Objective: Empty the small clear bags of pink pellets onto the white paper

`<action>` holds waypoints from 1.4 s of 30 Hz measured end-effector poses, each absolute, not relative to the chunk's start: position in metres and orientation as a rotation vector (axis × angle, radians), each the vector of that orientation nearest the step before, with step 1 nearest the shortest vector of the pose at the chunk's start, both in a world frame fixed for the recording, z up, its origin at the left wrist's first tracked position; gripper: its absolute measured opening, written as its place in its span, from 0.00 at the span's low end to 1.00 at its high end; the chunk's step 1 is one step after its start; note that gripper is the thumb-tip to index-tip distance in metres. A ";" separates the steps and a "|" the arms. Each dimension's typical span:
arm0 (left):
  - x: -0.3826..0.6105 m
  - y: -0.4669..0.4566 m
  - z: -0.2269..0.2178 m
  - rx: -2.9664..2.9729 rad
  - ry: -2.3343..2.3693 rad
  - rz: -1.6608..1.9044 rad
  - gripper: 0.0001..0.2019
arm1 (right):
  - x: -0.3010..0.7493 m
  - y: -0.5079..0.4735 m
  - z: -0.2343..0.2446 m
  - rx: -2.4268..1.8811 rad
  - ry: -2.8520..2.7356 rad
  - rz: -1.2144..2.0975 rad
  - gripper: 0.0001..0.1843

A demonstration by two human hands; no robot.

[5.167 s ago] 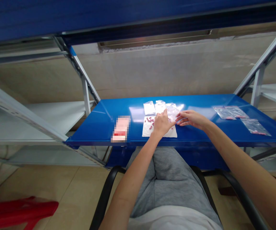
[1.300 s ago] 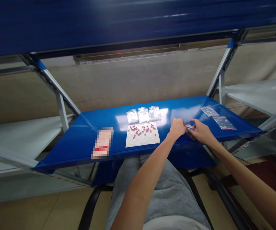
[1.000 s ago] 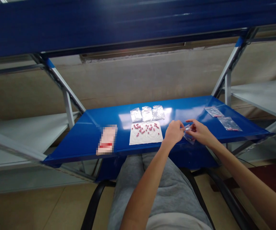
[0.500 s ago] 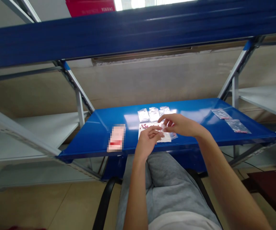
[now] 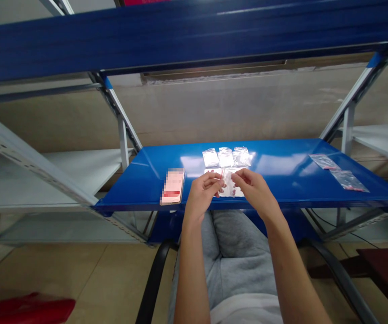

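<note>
Head camera, looking down: nearest lay the person's lap in grey sweatpants (image 5: 234, 256), framed by the black arms of a chair (image 5: 153, 283), with a red plastic object (image 5: 25, 311) on the tiled floor at lower left and a dark red surface (image 5: 385, 274) at right.

Both forearms rose to the blue steel shelf (image 5: 291, 155). The left hand (image 5: 202, 194) and right hand (image 5: 253, 191) were held up just above its front edge, fingers curled and thumbs meeting near the middle. Between their fingertips they pinched a small clear plastic bag (image 5: 227, 179), which seemed to have a red speck or two inside, though the fingers hid most of it.

Directly behind the hands lay a white sheet (image 5: 237, 192) with red tablets (image 5: 210, 171), mostly blocked from view. Three clear bags (image 5: 225, 157) stood in a row just beyond it. To the left was a pixelated pink card (image 5: 172, 186); well to the right lay two clear bags (image 5: 349, 181) with red contents along their lower edges. A blue shelf beam (image 5: 194, 40) crossed above, against a beige wall (image 5: 214, 112).
</note>
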State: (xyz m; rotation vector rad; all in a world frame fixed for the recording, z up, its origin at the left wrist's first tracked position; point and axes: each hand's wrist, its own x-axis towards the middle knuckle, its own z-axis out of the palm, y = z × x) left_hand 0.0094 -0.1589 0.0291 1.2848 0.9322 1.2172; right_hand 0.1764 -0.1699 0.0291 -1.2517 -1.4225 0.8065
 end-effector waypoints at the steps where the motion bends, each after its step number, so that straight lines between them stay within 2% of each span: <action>1: 0.011 -0.159 0.029 1.293 0.926 1.209 0.12 | 0.179 -0.171 0.030 -1.233 -1.435 0.838 0.20; 7: 0.020 -0.165 0.031 1.349 0.926 1.196 0.10 | 0.173 -0.179 0.036 -1.085 -1.395 1.089 0.21; 15: 0.024 -0.163 0.034 1.460 0.972 1.214 0.05 | 0.176 -0.183 0.039 -1.078 -1.250 1.122 0.22; 28: 0.022 -0.159 0.035 1.577 1.042 1.181 0.05 | 0.177 -0.181 0.034 -1.034 -1.199 1.182 0.25; 42: 0.024 -0.167 0.049 1.741 1.185 1.059 0.04 | 0.179 -0.175 0.030 -0.984 -1.165 1.162 0.22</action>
